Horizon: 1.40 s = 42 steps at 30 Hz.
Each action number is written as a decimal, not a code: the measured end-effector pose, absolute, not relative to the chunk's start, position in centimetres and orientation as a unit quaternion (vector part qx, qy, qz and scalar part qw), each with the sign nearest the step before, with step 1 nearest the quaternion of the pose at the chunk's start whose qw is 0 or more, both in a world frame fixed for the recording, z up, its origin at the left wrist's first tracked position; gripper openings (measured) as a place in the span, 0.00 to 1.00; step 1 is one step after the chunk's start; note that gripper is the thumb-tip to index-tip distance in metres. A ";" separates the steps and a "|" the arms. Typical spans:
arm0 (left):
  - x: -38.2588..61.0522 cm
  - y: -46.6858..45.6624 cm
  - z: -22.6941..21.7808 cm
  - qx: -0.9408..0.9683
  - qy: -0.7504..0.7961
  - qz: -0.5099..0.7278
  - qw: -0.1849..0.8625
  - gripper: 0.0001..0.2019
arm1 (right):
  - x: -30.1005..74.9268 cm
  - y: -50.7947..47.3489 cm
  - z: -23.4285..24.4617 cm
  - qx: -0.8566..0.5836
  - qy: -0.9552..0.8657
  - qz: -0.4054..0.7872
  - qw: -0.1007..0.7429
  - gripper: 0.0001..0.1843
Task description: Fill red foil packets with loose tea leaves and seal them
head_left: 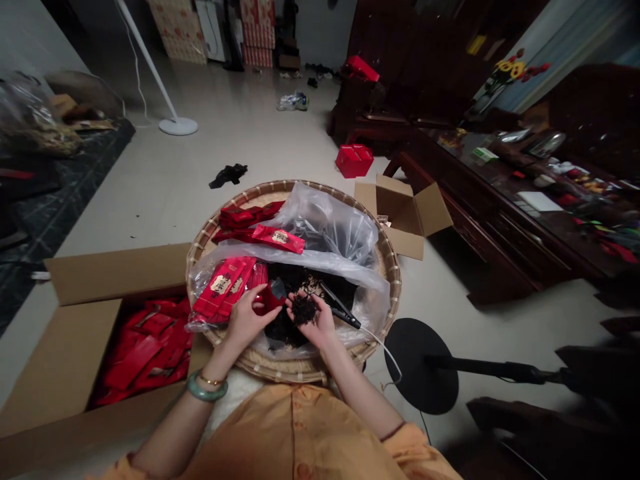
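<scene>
My left hand (246,319) pinches a small red packet (270,299) with its mouth held apart, showing a silvery inside. Beside it, my right hand (324,328) is cupped palm up under a clump of dark tea leaves (304,309), close to the packet's mouth. Both hands are over a round woven basket (395,277) holding a clear plastic bag (333,213) with more dark leaves. A black flat-iron-like tool (346,316) with a white cord lies at the right of the leaves. Printed red packets (220,288) are stacked left of my left hand.
A cardboard box (85,273) full of red packets (145,347) stands at the left. Another open box (400,213) and a red carton (355,161) are beyond the basket. A black round stand base (420,367) is at the right, near dark wooden furniture (480,220).
</scene>
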<state>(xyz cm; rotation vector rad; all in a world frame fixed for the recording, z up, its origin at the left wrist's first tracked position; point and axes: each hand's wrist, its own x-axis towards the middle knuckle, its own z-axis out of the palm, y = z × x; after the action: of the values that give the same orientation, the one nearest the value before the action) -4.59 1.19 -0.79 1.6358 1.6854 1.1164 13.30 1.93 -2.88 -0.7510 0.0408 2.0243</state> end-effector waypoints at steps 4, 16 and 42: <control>-4.8 1.5 -1.0 0.609 0.616 0.419 0.272 0.25 | 13.3 2.2 -2.6 -0.301 0.006 0.825 0.478 0.14; -3.4 1.2 -2.2 0.647 0.594 0.413 0.242 0.27 | 13.8 2.9 -0.7 -0.304 0.109 0.786 0.527 0.10; -5.3 2.5 2.6 0.887 0.325 0.319 -0.074 0.05 | 13.5 3.5 2.0 -0.295 0.098 0.781 0.542 0.07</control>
<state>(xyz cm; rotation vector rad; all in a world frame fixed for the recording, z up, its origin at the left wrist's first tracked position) -5.27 2.49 2.58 2.9269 1.0712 1.0539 13.47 3.51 2.01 -0.7015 0.2323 1.8547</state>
